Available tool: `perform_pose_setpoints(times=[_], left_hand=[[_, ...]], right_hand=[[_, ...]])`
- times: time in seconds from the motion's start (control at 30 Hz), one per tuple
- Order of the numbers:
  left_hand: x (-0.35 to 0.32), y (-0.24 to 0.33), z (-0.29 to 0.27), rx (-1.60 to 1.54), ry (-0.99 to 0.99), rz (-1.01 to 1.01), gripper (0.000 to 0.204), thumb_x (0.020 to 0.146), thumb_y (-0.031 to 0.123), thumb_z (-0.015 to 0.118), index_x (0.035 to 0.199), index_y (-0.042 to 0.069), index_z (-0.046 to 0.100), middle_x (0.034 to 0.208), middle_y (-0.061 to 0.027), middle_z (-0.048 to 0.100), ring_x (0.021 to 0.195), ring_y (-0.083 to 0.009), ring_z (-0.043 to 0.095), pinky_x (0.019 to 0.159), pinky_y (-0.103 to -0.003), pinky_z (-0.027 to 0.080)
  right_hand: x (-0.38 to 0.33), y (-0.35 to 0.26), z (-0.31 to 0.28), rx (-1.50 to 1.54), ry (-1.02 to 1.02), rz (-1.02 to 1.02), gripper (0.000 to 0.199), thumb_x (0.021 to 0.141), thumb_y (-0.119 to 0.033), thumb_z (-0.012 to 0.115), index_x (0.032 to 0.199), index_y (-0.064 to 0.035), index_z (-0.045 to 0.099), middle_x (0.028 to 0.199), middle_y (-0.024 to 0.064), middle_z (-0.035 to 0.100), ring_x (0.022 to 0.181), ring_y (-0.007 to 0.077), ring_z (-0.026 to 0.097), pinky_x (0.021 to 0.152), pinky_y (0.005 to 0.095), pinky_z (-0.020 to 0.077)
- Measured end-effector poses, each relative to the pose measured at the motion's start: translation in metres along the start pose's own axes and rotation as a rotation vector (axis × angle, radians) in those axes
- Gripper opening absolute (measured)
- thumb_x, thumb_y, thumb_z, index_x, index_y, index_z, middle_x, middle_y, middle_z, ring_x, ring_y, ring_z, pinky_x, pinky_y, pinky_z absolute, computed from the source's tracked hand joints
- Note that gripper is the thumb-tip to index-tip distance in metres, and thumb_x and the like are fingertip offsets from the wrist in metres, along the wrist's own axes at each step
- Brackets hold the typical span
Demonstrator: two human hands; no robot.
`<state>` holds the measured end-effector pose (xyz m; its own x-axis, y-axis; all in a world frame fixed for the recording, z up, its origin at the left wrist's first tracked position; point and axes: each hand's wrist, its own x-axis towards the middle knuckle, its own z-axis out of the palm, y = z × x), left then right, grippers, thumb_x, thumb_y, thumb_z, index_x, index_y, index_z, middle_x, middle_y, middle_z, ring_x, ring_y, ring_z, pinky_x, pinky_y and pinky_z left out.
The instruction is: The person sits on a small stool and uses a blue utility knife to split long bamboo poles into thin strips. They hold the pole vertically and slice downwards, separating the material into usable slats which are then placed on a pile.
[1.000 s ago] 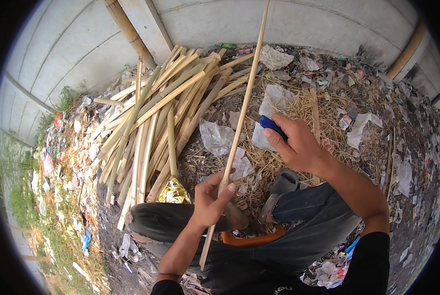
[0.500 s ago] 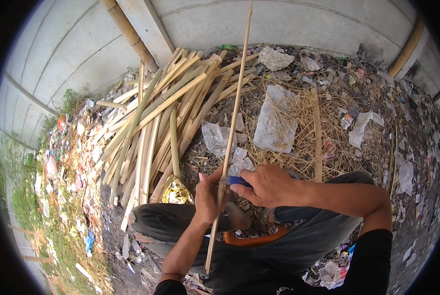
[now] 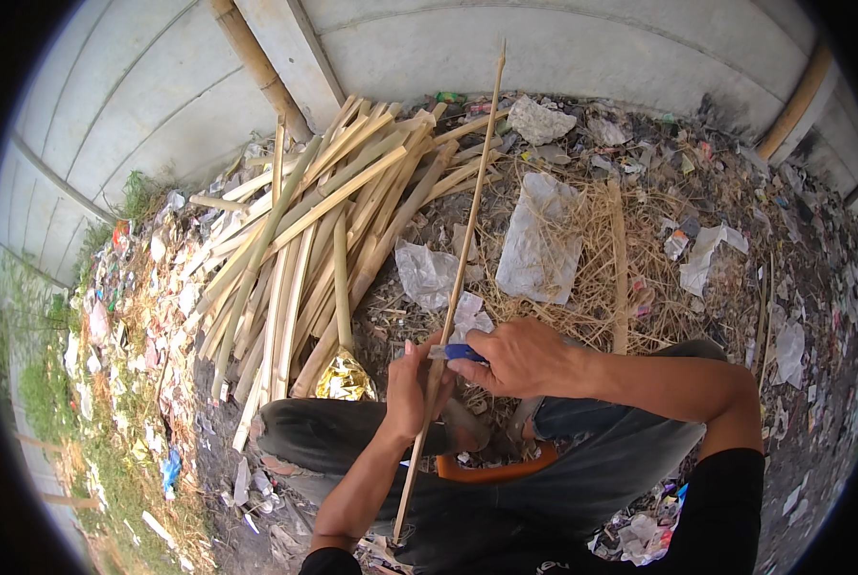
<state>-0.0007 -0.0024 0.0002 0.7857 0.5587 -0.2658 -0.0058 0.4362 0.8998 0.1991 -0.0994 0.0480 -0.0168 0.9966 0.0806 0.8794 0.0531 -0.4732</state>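
A long, thin bamboo strip runs from near my lap up toward the wall, its far end narrowing to a point. My left hand is closed around its lower part, over my left leg. In my right hand is a blue-handled cutter knife, gripped with the thumb along the handle. Its blade lies across the strip just beside my left fingers. How deep the blade sits in the bamboo cannot be seen.
A heap of split bamboo strips lies at the left, with gold foil near my knee. Straw, a flattened white sack and litter cover the ground ahead. A concrete wall stands behind. Between my legs is an orange object.
The bamboo strip has slid toward me, and its far tip now shows below the top edge. Both hands stay at nearly the same spot, with the cutter knife still against the strip.
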Motion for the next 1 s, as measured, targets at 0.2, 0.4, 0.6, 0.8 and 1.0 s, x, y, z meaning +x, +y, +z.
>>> perform_pose_setpoints(times=[0.2, 0.4, 0.6, 0.8, 1.0], left_hand=[[-0.005, 0.003, 0.000, 0.080, -0.054, 0.024, 0.079, 0.109, 0.060, 0.031, 0.150, -0.006, 0.045, 0.076, -0.0026, 0.051, 0.047, -0.0092, 0.042, 0.040, -0.023, 0.032], [-0.001, 0.007, 0.005, 0.005, -0.126, 0.040, 0.081, 0.103, 0.059, 0.050, 0.151, -0.005, 0.044, 0.077, -0.0041, 0.047, 0.046, -0.0098, 0.040, 0.039, -0.023, 0.031], [-0.017, -0.016, 0.007, 0.015, -0.317, -0.046, 0.078, 0.102, 0.054, 0.053, 0.152, -0.006, 0.042, 0.078, -0.0051, 0.049, 0.049, -0.0101, 0.045, 0.040, -0.022, 0.033], [-0.014, -0.010, 0.006, -0.063, -0.449, -0.053, 0.065, 0.104, 0.029, 0.059, 0.155, -0.005, 0.039, 0.079, -0.0008, 0.052, 0.057, -0.0054, 0.044, 0.047, -0.021, 0.033], [-0.022, -0.020, 0.007, 0.087, -0.487, -0.137, 0.063, 0.102, 0.016, 0.063, 0.156, -0.004, 0.038, 0.077, 0.0010, 0.052, 0.058, -0.0048, 0.044, 0.052, -0.023, 0.034]], right_hand=[[0.013, 0.034, -0.006, -0.022, 0.153, 0.023, 0.052, 0.101, -0.051, 0.055, 0.086, -0.0028, 0.065, 0.058, 0.0202, 0.063, 0.058, 0.0422, 0.068, 0.054, 0.0525, 0.0529], [0.030, 0.072, -0.039, -0.069, 0.285, 0.203, 0.053, 0.105, -0.050, 0.050, 0.089, -0.0021, 0.065, 0.061, 0.0200, 0.063, 0.061, 0.0434, 0.065, 0.058, 0.0530, 0.0501], [0.021, 0.180, -0.112, -0.136, 0.539, 0.641, 0.066, 0.106, -0.056, 0.043, 0.085, 0.0026, 0.065, 0.075, 0.0246, 0.064, 0.073, 0.0445, 0.064, 0.067, 0.0539, 0.0475], [0.013, 0.217, -0.135, -0.136, 0.692, 0.707, 0.069, 0.105, -0.058, 0.043, 0.087, 0.0039, 0.067, 0.081, 0.0250, 0.067, 0.082, 0.0458, 0.064, 0.076, 0.0531, 0.0477], [-0.033, 0.280, -0.171, -0.081, 0.782, 0.960, 0.074, 0.102, -0.065, 0.043, 0.088, 0.0031, 0.069, 0.091, 0.0272, 0.068, 0.091, 0.0476, 0.064, 0.084, 0.0542, 0.0465]])
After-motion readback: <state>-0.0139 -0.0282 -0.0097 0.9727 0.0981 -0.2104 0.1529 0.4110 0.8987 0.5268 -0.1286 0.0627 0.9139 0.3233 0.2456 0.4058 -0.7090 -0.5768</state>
